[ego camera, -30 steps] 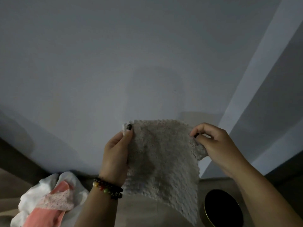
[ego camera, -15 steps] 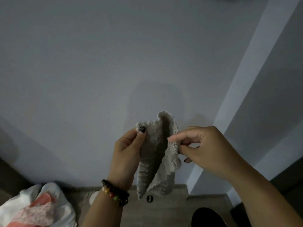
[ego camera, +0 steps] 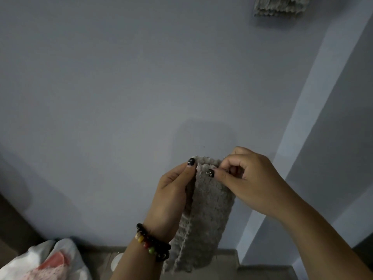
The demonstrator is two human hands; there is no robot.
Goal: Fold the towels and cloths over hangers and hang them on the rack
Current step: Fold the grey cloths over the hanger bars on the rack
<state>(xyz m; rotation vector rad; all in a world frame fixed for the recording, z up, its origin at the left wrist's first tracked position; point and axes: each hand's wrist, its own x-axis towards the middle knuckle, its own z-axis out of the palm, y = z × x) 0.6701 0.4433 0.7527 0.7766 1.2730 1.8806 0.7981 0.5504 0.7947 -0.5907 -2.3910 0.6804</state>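
both hands pinched the top edge of the grey textured cloth (ego camera: 203, 211): the left hand (ego camera: 171, 197) held it between thumb and fingers at the left side of that edge, and the right hand (ego camera: 248, 178) nipped it with thumb and curled fingers close beside. the two pinches stood almost touching. the cloth was held up in front of the pale wall (ego camera: 121, 87), above the wooden surface (ego camera: 262, 272), doubled lengthwise, with two long edges visible down its left side, and it hung as a narrow strip to just above the bottom of the frame.

judgement on progress: this cloth appeared folded in half but not yet placed over a hanger; no hanger was visible in either hand or anywhere in view. the rack itself was not visible.

at the top edge of the frame a similar grey textured piece (ego camera: 280, 7) hung down against the wall; what carried it was out of view, so whether it counts as a finished item could not be confirmed.

at the lower left lay a heap of white and pink fabric (ego camera: 46, 263), apparently still awaiting handling. on that showing, most of the task remained.

a beaded bracelet (ego camera: 151, 245) sat on the left wrist.
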